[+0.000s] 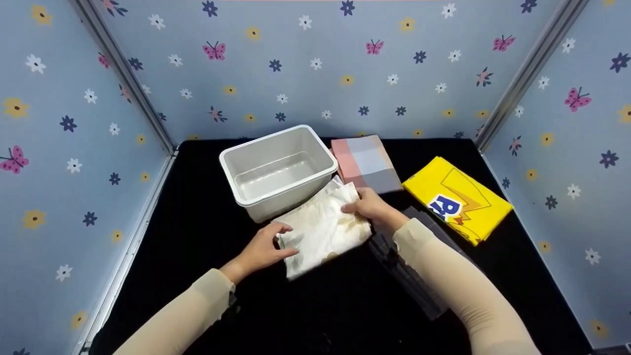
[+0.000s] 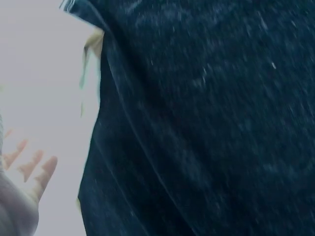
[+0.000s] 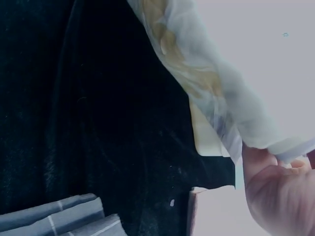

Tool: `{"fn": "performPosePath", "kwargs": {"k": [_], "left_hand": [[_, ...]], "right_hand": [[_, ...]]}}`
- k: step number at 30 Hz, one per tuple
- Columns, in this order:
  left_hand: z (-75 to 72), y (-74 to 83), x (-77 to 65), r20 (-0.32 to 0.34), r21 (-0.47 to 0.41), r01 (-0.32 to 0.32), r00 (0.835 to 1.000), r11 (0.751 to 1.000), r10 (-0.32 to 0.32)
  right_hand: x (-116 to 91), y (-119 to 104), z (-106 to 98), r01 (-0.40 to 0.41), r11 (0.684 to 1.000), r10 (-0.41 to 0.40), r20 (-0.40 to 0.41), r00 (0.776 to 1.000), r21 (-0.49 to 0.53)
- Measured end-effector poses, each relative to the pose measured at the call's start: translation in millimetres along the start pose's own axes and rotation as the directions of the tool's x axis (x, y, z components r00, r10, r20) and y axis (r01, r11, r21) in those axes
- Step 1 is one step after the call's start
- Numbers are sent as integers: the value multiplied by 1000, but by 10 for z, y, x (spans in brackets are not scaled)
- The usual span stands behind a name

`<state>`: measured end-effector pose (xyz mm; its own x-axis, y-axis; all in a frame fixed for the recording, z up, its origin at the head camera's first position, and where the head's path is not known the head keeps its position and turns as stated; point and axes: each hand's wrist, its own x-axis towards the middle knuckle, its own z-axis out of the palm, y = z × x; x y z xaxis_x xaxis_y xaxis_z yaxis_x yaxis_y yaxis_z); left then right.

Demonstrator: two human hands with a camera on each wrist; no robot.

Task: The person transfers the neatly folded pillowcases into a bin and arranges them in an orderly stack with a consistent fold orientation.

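Observation:
A folded white cloth with tan patches [image 1: 320, 229] lies tilted in front of the grey-white plastic bin [image 1: 278, 197], its upper edge close to the bin's wall. My right hand [image 1: 373, 207] pinches the cloth's right edge near the upper corner, thumb on top. At the cloth's left edge is my left hand [image 1: 261, 250], thumb and fingers spread apart. In the left wrist view the fingers [image 2: 44, 174] look loose against the pale cloth [image 2: 49, 73]. The right wrist view shows the thumb side of the hand [image 3: 283, 196] below the hanging cloth [image 3: 197, 73].
Behind the right hand lies a folded pink, white and grey checked cloth [image 1: 367, 162]. A folded yellow printed cloth [image 1: 473, 197] rests at the right. Dark grey folded cloth [image 1: 419, 291] lies under the right forearm. Flower-patterned panels [image 1: 315, 74] enclose the black table [image 1: 197, 222].

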<state>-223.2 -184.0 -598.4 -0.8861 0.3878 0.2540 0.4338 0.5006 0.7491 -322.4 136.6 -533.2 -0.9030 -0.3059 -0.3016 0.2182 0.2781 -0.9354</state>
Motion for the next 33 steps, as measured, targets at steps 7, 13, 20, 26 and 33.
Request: {"fn": "performPosePath", "kwargs": {"k": [7,13,20,26,33], "left_hand": [[103,164,44,46,59,-70,997,996,67],[191,198,53,50,144,-107,994,984,101],[332,144,52,33,263,-206,978,942,204],[375,126,88,-3,268,-194,979,943,203],[282,133,125,-146,210,-168,969,963,201]], "right_hand": [[-23,-130,-18,-32,998,32,5,999,45],[-7,-218,-59,-68,994,69,-3,998,89],[29,-250,-91,-88,985,92,-21,996,150],[41,-226,-108,-92,979,99,-31,995,180],[29,-212,-185,-82,986,92,-60,994,146]]}}
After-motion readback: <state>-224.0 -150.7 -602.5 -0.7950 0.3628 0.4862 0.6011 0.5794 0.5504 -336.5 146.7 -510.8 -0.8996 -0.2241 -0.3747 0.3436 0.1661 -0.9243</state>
